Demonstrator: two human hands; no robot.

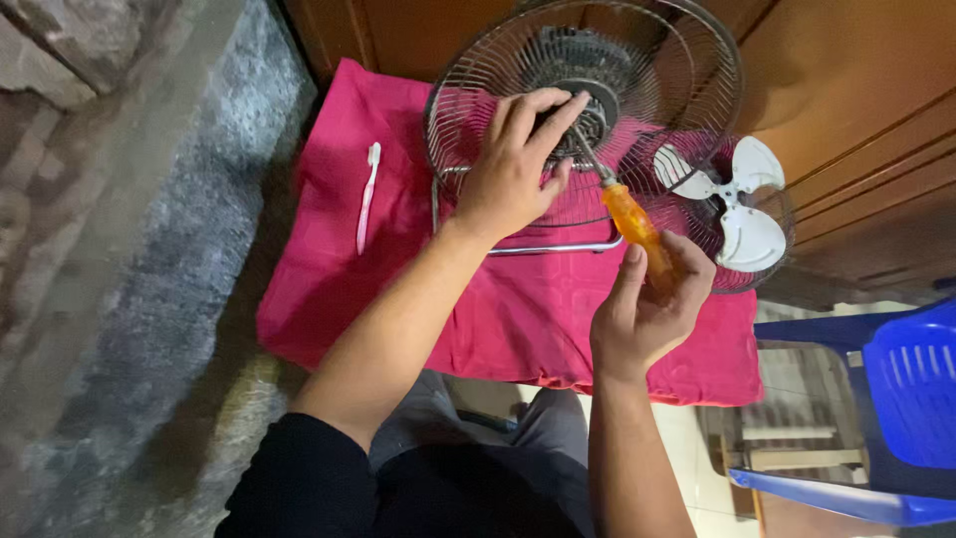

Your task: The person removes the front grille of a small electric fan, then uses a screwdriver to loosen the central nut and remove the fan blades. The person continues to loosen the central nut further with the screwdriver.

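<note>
fan guard: a round wire cage (637, 60) with a dark hub at its centre, standing tilted at 12 o'clock on the pink cloth (498, 319), against a wooden cabinet (856, 90).
screwdriver: orange see-through handle, thin metal shaft (629, 219), slanting from 4 o'clock up to the hub, its tip hidden there.
left hand: the left hand (513, 169) lies spread over the hub, fingers resting on the wires and the thumb side touching the shaft; it is open, pressing rather than clamping.
right hand: the right hand (652, 304) is curled shut around the screwdriver handle, wrist bent, at 4 o'clock of the hub.
fan blade: a white three-winged blade (732, 199) lies at 3 o'clock behind wire.
toothbrush: a pale toothbrush (367, 199) lies at 9 o'clock on the cloth.
chair: a blue plastic chair (896, 399) stands at 5 o'clock.
</note>
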